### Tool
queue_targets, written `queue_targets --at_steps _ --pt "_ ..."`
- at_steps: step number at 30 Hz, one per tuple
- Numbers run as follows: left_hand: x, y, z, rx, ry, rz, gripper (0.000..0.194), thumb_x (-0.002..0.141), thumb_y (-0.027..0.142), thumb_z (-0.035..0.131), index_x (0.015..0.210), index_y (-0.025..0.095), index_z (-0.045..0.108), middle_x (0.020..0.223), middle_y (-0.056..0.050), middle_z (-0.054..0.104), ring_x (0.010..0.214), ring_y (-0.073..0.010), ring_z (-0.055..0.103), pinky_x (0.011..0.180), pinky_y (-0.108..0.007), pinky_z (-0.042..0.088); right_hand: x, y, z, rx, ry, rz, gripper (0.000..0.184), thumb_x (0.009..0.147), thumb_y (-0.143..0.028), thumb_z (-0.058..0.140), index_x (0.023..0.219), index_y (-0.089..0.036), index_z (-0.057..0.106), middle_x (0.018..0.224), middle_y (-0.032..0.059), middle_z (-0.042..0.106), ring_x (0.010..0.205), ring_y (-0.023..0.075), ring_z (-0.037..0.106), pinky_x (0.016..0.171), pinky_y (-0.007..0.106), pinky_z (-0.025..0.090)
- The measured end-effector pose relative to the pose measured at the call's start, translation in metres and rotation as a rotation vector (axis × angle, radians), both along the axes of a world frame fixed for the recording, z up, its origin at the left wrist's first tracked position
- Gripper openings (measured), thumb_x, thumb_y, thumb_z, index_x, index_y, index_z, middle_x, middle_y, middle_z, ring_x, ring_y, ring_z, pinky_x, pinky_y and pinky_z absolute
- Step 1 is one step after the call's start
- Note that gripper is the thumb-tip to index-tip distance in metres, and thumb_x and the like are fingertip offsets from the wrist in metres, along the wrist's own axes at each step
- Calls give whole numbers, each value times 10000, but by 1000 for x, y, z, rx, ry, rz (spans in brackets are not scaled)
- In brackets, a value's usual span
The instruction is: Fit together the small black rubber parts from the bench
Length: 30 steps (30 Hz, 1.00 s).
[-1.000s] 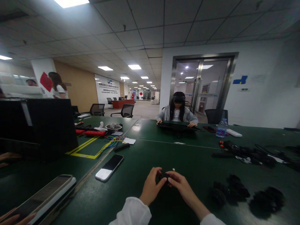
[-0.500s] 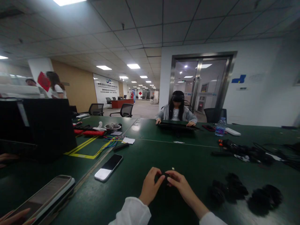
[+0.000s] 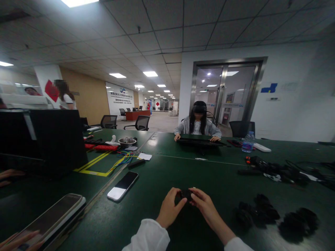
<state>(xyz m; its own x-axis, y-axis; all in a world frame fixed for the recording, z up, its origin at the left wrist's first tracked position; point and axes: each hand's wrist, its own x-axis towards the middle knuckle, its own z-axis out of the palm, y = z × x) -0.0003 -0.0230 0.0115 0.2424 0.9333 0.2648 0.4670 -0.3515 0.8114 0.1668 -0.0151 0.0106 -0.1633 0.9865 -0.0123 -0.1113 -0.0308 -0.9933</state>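
Observation:
A small dark, roundish object (image 3: pixel 186 194) is pinched between my two hands just above the green table (image 3: pixel 146 223); its kind cannot be made out. My left hand (image 3: pixel 170 206) grips it from the left with thumb and fingers. On its other side, the thumb and fingers of my right hand (image 3: pixel 205 205) close on it. A tiny pale piece near my right fingertips is mostly hidden. To the right of my hands lie several black, rounded items (image 3: pixel 258 211), blurred. Left of my hands a smartphone (image 3: pixel 123 186) rests on the table.
At lower left another person's hand (image 3: pixel 24 240) touches a tablet-like device (image 3: pixel 52 218). Across the table a person in a headset holds a dark flat panel (image 3: pixel 201 142). A water bottle (image 3: pixel 248 142), tangled black cables (image 3: pixel 285 170), coloured wires (image 3: pixel 121 162) and a metal bowl (image 3: pixel 127 141) lie about.
The dark object between my fingers shows more of itself now, and my fingertips have spread slightly around it. The view has shifted a little.

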Motion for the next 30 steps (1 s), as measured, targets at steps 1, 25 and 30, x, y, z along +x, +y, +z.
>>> queue_targets --at_steps 1,25,30 --pt "0 0 0 5 3 -3 267 764 390 445 938 194 497 933 -30 522 836 -167 490 687 -263 389 0 0 -1 -3 18 -11 331 659 -379 578 942 -208 588 918 36 565 782 180 541 727 345 439" --pt "1 0 0 -2 39 -15 295 776 437 397 888 193 519 909 -25 512 814 -160 489 673 -252 379 -2 -2 4 -9 82 -4 319 622 -366 618 892 -198 605 888 31 567 739 159 541 691 321 435" --pt "1 -1 0 3 28 9 301 767 431 418 940 208 521 934 -30 513 838 -174 491 685 -269 389 -3 -5 9 -10 75 15 320 614 -368 623 883 -197 606 884 32 569 748 164 542 701 330 438"
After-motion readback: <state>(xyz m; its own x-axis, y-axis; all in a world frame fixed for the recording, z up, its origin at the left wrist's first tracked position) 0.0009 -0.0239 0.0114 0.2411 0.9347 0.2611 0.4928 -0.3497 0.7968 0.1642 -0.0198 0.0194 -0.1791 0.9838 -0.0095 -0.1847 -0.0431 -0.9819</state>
